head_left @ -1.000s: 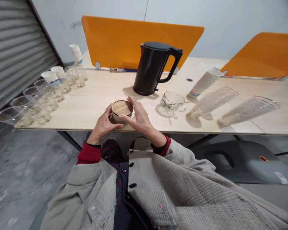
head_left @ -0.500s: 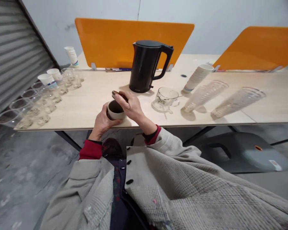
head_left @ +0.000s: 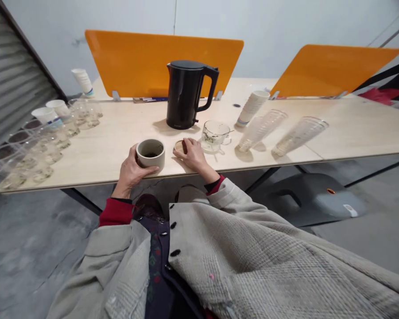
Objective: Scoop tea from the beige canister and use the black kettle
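The pale wood-toned table is occupied near its front edge by a light grey cylindrical canister. Behind it, a tall black kettle is placed; to the right are set a clear handled glass cup, a stack of white paper cups and two stacks of clear plastic cups. The left end is crowded with rows of clear plastic tumblers, joined by white-and-blue paper cups.
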Action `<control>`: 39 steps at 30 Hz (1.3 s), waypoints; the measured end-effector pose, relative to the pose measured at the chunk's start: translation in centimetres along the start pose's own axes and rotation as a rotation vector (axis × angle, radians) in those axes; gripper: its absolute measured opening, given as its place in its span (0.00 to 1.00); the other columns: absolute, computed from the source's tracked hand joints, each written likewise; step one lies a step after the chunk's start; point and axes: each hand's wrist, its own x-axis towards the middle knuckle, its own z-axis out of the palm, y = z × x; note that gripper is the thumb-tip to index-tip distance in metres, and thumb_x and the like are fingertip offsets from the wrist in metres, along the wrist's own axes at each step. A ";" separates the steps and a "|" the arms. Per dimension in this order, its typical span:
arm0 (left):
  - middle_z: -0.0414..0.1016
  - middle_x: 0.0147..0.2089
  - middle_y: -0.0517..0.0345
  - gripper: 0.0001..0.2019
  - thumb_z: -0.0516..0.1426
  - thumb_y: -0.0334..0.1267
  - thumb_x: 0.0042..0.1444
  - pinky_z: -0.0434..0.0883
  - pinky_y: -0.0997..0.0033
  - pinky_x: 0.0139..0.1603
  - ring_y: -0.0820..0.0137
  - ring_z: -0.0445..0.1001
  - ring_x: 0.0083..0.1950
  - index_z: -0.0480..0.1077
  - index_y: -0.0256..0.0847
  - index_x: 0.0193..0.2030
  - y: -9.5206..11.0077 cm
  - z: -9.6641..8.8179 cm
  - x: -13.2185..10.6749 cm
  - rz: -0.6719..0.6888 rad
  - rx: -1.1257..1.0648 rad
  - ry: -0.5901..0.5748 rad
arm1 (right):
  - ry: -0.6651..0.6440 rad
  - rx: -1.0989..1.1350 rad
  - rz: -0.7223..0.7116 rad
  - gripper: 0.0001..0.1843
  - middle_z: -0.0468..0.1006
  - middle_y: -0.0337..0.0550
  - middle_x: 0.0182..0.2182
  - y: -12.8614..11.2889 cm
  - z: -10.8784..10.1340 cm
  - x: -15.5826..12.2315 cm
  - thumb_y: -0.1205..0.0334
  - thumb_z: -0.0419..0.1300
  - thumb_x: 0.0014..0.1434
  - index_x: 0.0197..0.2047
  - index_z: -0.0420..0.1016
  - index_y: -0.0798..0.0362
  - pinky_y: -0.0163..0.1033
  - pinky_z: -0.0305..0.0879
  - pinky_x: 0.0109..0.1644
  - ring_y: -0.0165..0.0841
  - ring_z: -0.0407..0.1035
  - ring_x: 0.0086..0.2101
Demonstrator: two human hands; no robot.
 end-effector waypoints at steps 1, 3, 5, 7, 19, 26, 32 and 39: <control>0.80 0.65 0.47 0.53 0.77 0.54 0.37 0.77 0.50 0.66 0.47 0.78 0.68 0.64 0.48 0.71 0.0 0.0 0.0 0.001 0.003 0.000 | 0.008 0.010 -0.019 0.36 0.73 0.68 0.67 0.0 -0.2 -0.1 0.47 0.73 0.61 0.65 0.74 0.58 0.62 0.61 0.73 0.58 0.67 0.65; 0.80 0.65 0.47 0.53 0.77 0.54 0.37 0.77 0.49 0.66 0.46 0.79 0.67 0.65 0.48 0.71 -0.1 0.0 0.0 0.004 0.008 0.003 | 0.096 0.075 -0.049 0.36 0.75 0.66 0.65 0.2 -1.4 -0.5 0.45 0.72 0.62 0.66 0.72 0.56 0.60 0.66 0.69 0.55 0.70 0.62; 0.80 0.65 0.47 0.53 0.77 0.55 0.37 0.77 0.48 0.66 0.46 0.79 0.67 0.65 0.48 0.70 -0.1 0.0 0.0 0.008 0.010 0.010 | 0.270 0.164 -0.037 0.32 0.81 0.58 0.55 0.8 -3.3 -1.1 0.42 0.67 0.67 0.65 0.72 0.53 0.55 0.73 0.60 0.48 0.76 0.51; 0.81 0.65 0.46 0.54 0.78 0.55 0.36 0.76 0.47 0.66 0.46 0.79 0.66 0.65 0.48 0.70 -0.2 0.0 0.0 0.009 0.009 0.015 | 0.483 0.217 0.014 0.30 0.82 0.49 0.44 1.9 -5.7 -1.5 0.41 0.61 0.70 0.65 0.69 0.52 0.49 0.75 0.51 0.41 0.76 0.40; 0.81 0.63 0.47 0.53 0.76 0.56 0.36 0.77 0.47 0.66 0.45 0.79 0.66 0.65 0.47 0.69 0.1 0.0 0.0 -0.012 0.055 0.005 | 0.552 0.062 0.211 0.10 0.80 0.41 0.30 7.3 -9.2 0.7 0.57 0.57 0.69 0.38 0.76 0.51 0.45 0.72 0.48 0.39 0.76 0.34; 0.82 0.63 0.47 0.53 0.76 0.57 0.37 0.77 0.49 0.64 0.46 0.80 0.65 0.65 0.47 0.70 0.6 -0.2 -0.3 -0.032 0.067 -0.010 | 0.807 0.298 0.034 0.14 0.76 0.34 0.29 5.2 -11.3 -0.7 0.51 0.55 0.75 0.41 0.75 0.49 0.40 0.72 0.39 0.30 0.74 0.26; 0.82 0.62 0.48 0.52 0.75 0.57 0.39 0.77 0.50 0.63 0.46 0.80 0.64 0.65 0.47 0.71 0.8 -0.1 -0.5 -0.031 0.072 -0.008 | 0.639 0.642 -0.258 0.14 0.74 0.32 0.28 -2.4 -12.5 -3.5 0.46 0.58 0.75 0.46 0.76 0.46 0.34 0.70 0.30 0.27 0.73 0.26; 0.83 0.61 0.51 0.50 0.75 0.55 0.39 0.79 0.53 0.61 0.48 0.82 0.62 0.66 0.49 0.70 1.1 -0.1 -0.6 -0.046 0.056 -0.018 | 0.198 0.692 -0.548 0.13 0.75 0.34 0.29 -8.5 -9.2 -3.3 0.53 0.58 0.76 0.42 0.78 0.49 0.33 0.70 0.34 0.25 0.70 0.26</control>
